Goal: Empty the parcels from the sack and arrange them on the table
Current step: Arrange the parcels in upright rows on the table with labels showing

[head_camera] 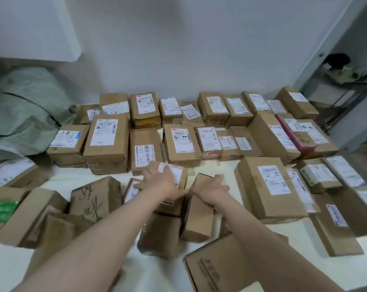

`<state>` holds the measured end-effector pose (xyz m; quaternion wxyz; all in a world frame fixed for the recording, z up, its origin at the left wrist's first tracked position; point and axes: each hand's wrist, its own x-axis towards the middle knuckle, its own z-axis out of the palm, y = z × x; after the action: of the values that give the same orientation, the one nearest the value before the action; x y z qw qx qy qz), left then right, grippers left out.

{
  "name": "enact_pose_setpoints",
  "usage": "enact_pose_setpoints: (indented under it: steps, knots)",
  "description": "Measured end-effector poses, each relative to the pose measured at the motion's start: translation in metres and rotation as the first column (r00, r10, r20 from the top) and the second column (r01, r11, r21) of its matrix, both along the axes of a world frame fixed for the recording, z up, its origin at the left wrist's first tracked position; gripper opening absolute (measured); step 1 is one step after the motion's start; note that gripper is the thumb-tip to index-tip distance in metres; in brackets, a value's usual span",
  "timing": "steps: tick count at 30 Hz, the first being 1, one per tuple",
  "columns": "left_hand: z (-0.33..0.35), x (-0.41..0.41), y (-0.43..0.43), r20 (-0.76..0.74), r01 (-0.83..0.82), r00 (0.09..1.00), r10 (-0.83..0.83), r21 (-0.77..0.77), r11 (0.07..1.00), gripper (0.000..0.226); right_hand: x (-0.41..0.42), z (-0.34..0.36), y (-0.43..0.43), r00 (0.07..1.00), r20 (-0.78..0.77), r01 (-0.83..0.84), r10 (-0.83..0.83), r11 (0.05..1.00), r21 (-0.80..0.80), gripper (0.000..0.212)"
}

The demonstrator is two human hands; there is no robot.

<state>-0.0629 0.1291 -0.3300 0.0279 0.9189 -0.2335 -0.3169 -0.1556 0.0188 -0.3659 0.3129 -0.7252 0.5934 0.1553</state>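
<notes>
Slumping against the wall at far left, the pale green woven sack [20,114] looks largely emptied. The brown cardboard parcels lie out on the white table [218,165], in tidy rows at the back and in a loose heap near the front.

In that heap, a carton with a green printed band [1,209] and a carton scrawled in black marker [94,197] lean on their neighbours; neither marking is legible. Behind them, a flat box with a white label [144,152] reads "12V4A 5525".

The left hand [159,182] lies with fingers spread flat on a small white-labelled carton [176,173], pressing rather than gripping. Just beside it, the right hand [212,190] rests with fingers stretched along a plain unlabelled carton [199,209] that stands tilted on others.

With neither hand closed round anything, a push could probably tip that tilted carton or shove the heap into the aligned rows.

At right, a magenta-edged parcel [296,133] carries handwriting too blurred to read.
</notes>
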Motion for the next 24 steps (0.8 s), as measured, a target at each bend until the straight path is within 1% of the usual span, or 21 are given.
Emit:
enact_pose_setpoints:
  steps: [2, 3, 4, 5, 6, 8, 11, 12, 13, 14, 15, 16, 17, 18, 19, 21, 22, 23, 24]
  knots:
    - [-0.006, -0.011, -0.004, 0.023, -0.088, 0.996, 0.086, 0.057, 0.995, 0.136, -0.014, 0.003, -0.016, 0.98, 0.158, 0.11, -0.124, 0.989, 0.095, 0.102]
    - [-0.007, -0.014, -0.004, 0.018, -0.164, 0.986, 0.164, 0.054, 0.985, 0.142, -0.021, 0.005, -0.027, 0.958, 0.238, 0.127, -0.161, 0.98, 0.154, 0.101]
    - [-0.009, -0.016, -0.003, 0.003, -0.266, 0.964, 0.266, 0.02, 0.964, 0.145, -0.031, 0.004, -0.042, 0.931, 0.306, 0.14, -0.201, 0.968, 0.209, 0.1]
    - [-0.011, -0.016, -0.003, -0.007, -0.366, 0.931, 0.366, -0.044, 0.93, 0.144, -0.038, 0.007, -0.057, 0.897, 0.383, 0.131, -0.221, 0.96, 0.246, 0.098]
    - [-0.012, -0.018, -0.004, -0.001, -0.426, 0.904, 0.428, -0.098, 0.899, 0.141, -0.044, 0.01, -0.071, 0.866, 0.437, 0.131, -0.242, 0.955, 0.268, 0.094]
    - [-0.009, -0.024, -0.009, 0.026, -0.454, 0.887, 0.461, -0.135, 0.881, 0.134, -0.051, 0.015, -0.095, 0.836, 0.5, 0.116, -0.228, 0.962, 0.246, 0.081]
    - [-0.003, -0.036, -0.024, 0.03, -0.467, 0.877, 0.479, -0.179, 0.866, 0.134, -0.055, 0.022, -0.113, 0.845, 0.525, 0.015, -0.099, 0.987, 0.161, 0.057]
    - [-0.003, -0.041, -0.029, 0.018, -0.485, 0.866, 0.5, -0.216, 0.847, 0.134, -0.055, 0.021, -0.116, 0.853, 0.521, -0.024, -0.038, 0.993, 0.112, 0.046]
    - [-0.005, -0.045, -0.034, 0.007, -0.503, 0.854, 0.521, -0.252, 0.827, 0.133, -0.055, 0.019, -0.117, 0.872, 0.486, -0.075, 0.058, 0.997, 0.015, 0.037]
    - [-0.008, -0.048, -0.037, -0.001, -0.512, 0.846, 0.533, -0.277, 0.813, 0.13, -0.056, 0.014, -0.119, 0.894, 0.418, -0.13, 0.163, 0.986, -0.107, 0.034]
    - [-0.011, -0.051, -0.04, -0.013, -0.514, 0.845, 0.534, -0.29, 0.807, 0.125, -0.058, 0.009, -0.119, 0.9, 0.353, -0.185, 0.255, 0.958, -0.221, 0.039]
    - [-0.015, -0.054, -0.042, -0.027, -0.511, 0.85, 0.527, -0.292, 0.809, 0.119, -0.06, 0.005, -0.117, 0.893, 0.304, -0.24, 0.331, 0.923, -0.3, 0.046]
    - [-0.019, -0.056, -0.043, -0.041, -0.506, 0.855, 0.517, -0.291, 0.812, 0.113, -0.064, 0.001, -0.116, 0.874, 0.267, -0.306, 0.405, 0.887, -0.345, 0.05]
    - [-0.023, -0.057, -0.044, -0.055, -0.503, 0.858, 0.51, -0.287, 0.815, 0.108, -0.067, -0.005, -0.115, 0.848, 0.234, -0.382, 0.476, 0.855, -0.351, 0.051]
    - [-0.026, -0.058, -0.044, -0.064, -0.501, 0.86, 0.505, -0.289, 0.816, 0.105, -0.07, -0.012, -0.115, 0.81, 0.192, -0.482, 0.554, 0.815, -0.321, 0.051]
    - [-0.034, -0.058, -0.047, -0.059, -0.461, 0.882, 0.468, -0.318, 0.828, 0.102, -0.077, -0.023, -0.111, 0.714, 0.104, -0.67, 0.692, 0.719, -0.185, 0.057]
    - [-0.037, -0.058, -0.049, -0.047, -0.42, 0.901, 0.432, -0.342, 0.841, 0.1, -0.081, -0.028, -0.108, 0.683, 0.075, -0.718, 0.727, 0.687, -0.113, 0.057]
    - [-0.039, -0.059, -0.051, -0.031, -0.374, 0.92, 0.39, -0.36, 0.855, 0.098, -0.084, -0.031, -0.107, 0.672, 0.067, -0.733, 0.738, 0.675, -0.08, 0.057]
    - [-0.041, -0.06, -0.053, -0.015, -0.334, 0.935, 0.353, -0.367, 0.868, 0.096, -0.087, -0.033, -0.108, 0.678, 0.081, -0.726, 0.731, 0.682, -0.083, 0.055]
